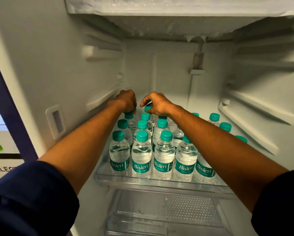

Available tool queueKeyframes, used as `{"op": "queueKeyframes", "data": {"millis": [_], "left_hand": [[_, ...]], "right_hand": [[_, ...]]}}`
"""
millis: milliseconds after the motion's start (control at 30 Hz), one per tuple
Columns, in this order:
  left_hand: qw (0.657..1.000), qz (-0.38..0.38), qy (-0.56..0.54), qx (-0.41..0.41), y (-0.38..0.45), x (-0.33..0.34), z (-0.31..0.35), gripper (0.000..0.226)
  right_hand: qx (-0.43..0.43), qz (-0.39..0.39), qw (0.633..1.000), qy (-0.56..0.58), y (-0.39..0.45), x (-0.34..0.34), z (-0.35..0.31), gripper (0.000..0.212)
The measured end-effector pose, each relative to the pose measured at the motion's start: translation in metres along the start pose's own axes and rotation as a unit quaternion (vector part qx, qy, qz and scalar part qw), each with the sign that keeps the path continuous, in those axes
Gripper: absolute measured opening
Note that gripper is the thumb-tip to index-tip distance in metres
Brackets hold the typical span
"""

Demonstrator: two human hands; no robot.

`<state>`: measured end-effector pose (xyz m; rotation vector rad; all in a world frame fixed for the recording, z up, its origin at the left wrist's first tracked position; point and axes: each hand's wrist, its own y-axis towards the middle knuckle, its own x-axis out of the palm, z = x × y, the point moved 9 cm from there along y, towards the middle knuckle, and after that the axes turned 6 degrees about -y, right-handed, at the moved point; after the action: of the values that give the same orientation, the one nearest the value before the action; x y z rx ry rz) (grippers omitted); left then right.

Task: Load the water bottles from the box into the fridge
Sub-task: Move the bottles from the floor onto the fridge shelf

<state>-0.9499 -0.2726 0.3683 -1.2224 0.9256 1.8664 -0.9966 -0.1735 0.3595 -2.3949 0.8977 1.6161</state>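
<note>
Both hands reach to the back of the fridge shelf (142, 182). The left hand (126, 100) grips one bottle's cap (134, 109). The right hand (155, 103) pinches another green cap (147, 108).

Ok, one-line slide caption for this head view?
Both hands, left hand and right hand, set bottles at the back of the fridge shelf.

The person wears a dark navy long-sleeved top. Both sleeves are pushed up, bunching in soft folds at about 7 o'clock for the left sleeve (28, 200) and 4 o'clock for the right sleeve (282, 201), so the forearms are bare. The left hand (125, 100) and right hand (155, 103), near 12 o'clock of the arms' reach, show no rings, watch or gloves. The fabric looks plain and matte.
</note>
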Motion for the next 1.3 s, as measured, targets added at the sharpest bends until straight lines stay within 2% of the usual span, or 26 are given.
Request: {"op": "queueKeyframes", "data": {"millis": [167, 500, 767, 900, 1067, 1300], "left_hand": [[1.0, -0.005, 0.001, 0.007, -0.007, 0.001, 0.002, 0.037], [1.0, -0.013, 0.0, -0.026, -0.024, -0.005, 0.008, 0.042], [0.992, 0.114, -0.014, 0.057, -0.068, -0.023, 0.041, 0.075], [0.979, 0.176, 0.047, 0.088, -0.099, -0.027, 0.055, 0.079], [0.971, 0.204, 0.091, 0.09, -0.136, -0.032, 0.063, 0.078], [0.964, 0.225, 0.091, 0.107, -0.193, -0.031, 0.063, 0.079]], "right_hand": [[0.01, -0.003, 1.0, -0.024, -0.007, -0.002, -0.002, 0.045], [0.0, 0.053, 0.997, -0.061, -0.033, -0.032, -0.017, 0.049], [0.004, 0.139, 0.967, -0.212, -0.066, -0.048, -0.012, 0.066], [0.026, 0.15, 0.958, -0.244, -0.088, -0.049, -0.01, 0.071], [0.05, 0.145, 0.953, -0.259, -0.118, -0.052, -0.012, 0.075], [0.034, 0.183, 0.948, -0.258, -0.167, -0.055, -0.027, 0.078]]}}
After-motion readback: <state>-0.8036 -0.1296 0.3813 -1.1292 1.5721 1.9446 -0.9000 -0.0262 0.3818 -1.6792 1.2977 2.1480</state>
